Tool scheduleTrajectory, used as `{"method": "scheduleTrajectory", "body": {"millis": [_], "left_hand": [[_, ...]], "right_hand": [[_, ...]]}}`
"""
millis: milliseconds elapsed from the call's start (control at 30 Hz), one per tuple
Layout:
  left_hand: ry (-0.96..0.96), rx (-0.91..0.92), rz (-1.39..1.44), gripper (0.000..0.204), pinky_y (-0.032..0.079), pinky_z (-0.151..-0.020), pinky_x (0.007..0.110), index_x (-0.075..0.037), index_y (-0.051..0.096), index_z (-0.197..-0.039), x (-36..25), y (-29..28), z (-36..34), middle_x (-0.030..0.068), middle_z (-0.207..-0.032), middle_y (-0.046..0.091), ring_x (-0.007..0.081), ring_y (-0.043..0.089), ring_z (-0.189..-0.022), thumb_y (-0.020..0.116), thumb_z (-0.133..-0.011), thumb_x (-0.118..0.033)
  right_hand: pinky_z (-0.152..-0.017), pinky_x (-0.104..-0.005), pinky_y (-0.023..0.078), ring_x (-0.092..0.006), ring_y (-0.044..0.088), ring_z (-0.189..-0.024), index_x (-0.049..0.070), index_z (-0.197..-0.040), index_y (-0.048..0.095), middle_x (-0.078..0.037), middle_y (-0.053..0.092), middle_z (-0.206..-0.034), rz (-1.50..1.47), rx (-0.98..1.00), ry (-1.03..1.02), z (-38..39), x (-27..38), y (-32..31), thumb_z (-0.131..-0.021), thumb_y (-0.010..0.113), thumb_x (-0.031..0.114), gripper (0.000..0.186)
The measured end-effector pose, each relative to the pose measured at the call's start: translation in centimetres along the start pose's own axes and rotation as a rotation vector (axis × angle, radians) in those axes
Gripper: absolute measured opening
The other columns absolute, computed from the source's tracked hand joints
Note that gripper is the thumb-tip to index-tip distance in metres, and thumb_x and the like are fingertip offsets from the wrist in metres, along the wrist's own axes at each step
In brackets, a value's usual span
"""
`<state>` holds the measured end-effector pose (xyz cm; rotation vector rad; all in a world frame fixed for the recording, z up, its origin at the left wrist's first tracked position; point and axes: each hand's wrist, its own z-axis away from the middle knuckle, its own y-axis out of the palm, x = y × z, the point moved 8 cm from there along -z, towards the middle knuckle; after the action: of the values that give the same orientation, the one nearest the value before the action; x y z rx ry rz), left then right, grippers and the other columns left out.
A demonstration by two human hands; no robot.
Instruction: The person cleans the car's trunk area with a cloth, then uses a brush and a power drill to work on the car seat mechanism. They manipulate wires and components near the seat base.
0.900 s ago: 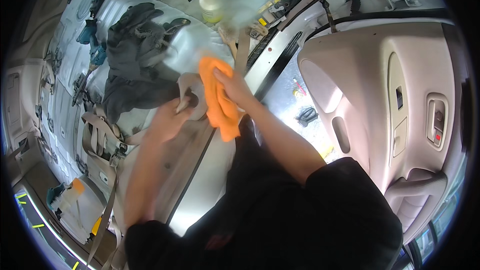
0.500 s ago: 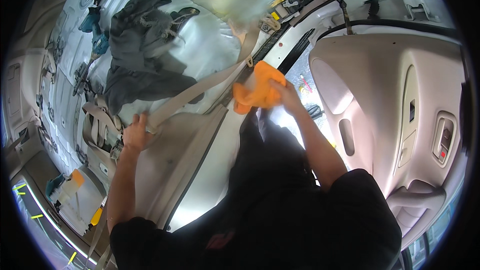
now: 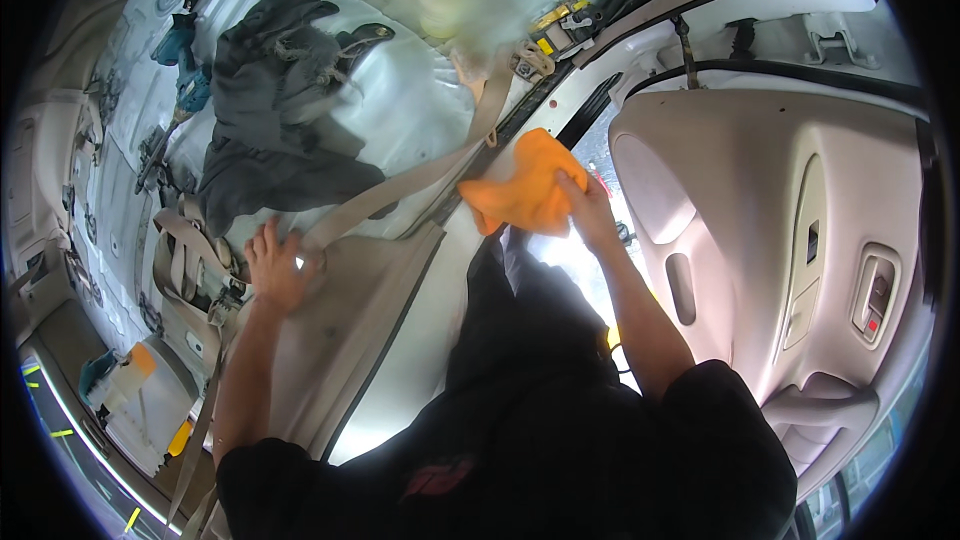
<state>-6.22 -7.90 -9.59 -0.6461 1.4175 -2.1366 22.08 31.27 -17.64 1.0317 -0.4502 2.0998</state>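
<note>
My right hand (image 3: 590,205) grips an orange cloth (image 3: 525,180) above the white door sill (image 3: 430,340), near the pillar. My left hand (image 3: 280,265) has its fingers apart on the beige trim panel (image 3: 330,335), beside the lower end of a tan seat belt strap (image 3: 395,185). A small bright spot shows at its fingertips; I cannot make out what it is. A dark grey garment (image 3: 280,110) lies on the bare metal floor above that hand.
A teal power tool (image 3: 185,80) lies left of the garment. Tangled belts (image 3: 185,245) and a buckle sit by the trim. The open door's beige panel (image 3: 760,200) fills the right side. A blurred pale bottle (image 3: 440,10) and a yellow tool (image 3: 555,20) are at the top.
Both hands moved apart: my left went leftward and down, away from the beige belt piece it held, its fingers now loosened. My right carried the orange cloth rightward. The strap now stretches diagonally.
</note>
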Motion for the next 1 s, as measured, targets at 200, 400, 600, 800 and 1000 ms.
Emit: {"method": "scheduleTrajectory", "body": {"millis": [200,400,600,800,1000], "left_hand": [[0.198,-0.113,0.193,0.054,0.031,-0.105,0.052,-0.007,0.056,-0.125,-11.6,-0.1,-7.8,0.0167,-0.134,0.046,0.0347,0.042,-0.127,0.071,-0.078,-0.029],[0.229,-0.084,0.349,0.043,0.037,-0.093,0.043,-0.010,0.057,-0.115,-23.2,3.1,-16.7,0.0091,-0.113,0.057,0.0282,0.051,-0.113,0.070,-0.076,-0.021],[0.179,-0.096,0.351,0.026,0.044,-0.089,0.044,-0.009,0.055,-0.108,-24.2,4.9,-18.9,0.0121,-0.107,0.060,0.0307,0.055,-0.107,0.062,-0.083,-0.015],[-0.075,-0.028,0.689,0.021,0.049,-0.083,0.053,-0.006,0.052,-0.104,-20.5,2.1,-18.1,0.0192,-0.104,0.063,0.0420,0.062,-0.094,0.059,-0.085,-0.010],[-0.157,-0.188,0.928,0.025,0.049,-0.081,0.051,-0.010,0.056,-0.104,-19.7,0.6,-16.6,0.0173,-0.105,0.062,0.0407,0.062,-0.095,0.062,-0.080,-0.002]], "right_hand": [[-0.093,-0.0313,0.048,-0.0215,0.059,-0.111,-0.006,-0.120,0.061,-0.016,0.053,-0.130,0.289,-0.090,-0.157,1.3,1.2,-0.8,-0.096,0.062,0.033,0.045],[-0.110,-0.0360,0.034,-0.0313,0.046,-0.128,-0.004,-0.123,0.060,-0.017,0.041,-0.142,0.619,-0.057,-0.339,3.3,3.6,-0.6,-0.098,0.056,0.032,0.044],[-0.104,-0.0322,0.041,-0.0250,0.053,-0.122,-0.004,-0.128,0.057,-0.014,0.050,-0.135,0.253,0.045,-0.198,4.3,3.9,-1.2,-0.100,0.055,0.028,0.042],[-0.099,-0.0347,0.048,-0.0246,0.060,-0.114,-0.004,-0.133,0.048,-0.016,0.057,-0.128,-0.428,0.085,0.179,2.1,0.5,1.5,-0.100,0.054,0.026,0.045],[-0.099,-0.0395,0.049,-0.0272,0.061,-0.115,-0.003,-0.139,0.041,-0.017,0.058,-0.128,-0.623,0.264,0.265,-1.7,-2.5,8.3,-0.101,0.052,0.030,0.052]]}}
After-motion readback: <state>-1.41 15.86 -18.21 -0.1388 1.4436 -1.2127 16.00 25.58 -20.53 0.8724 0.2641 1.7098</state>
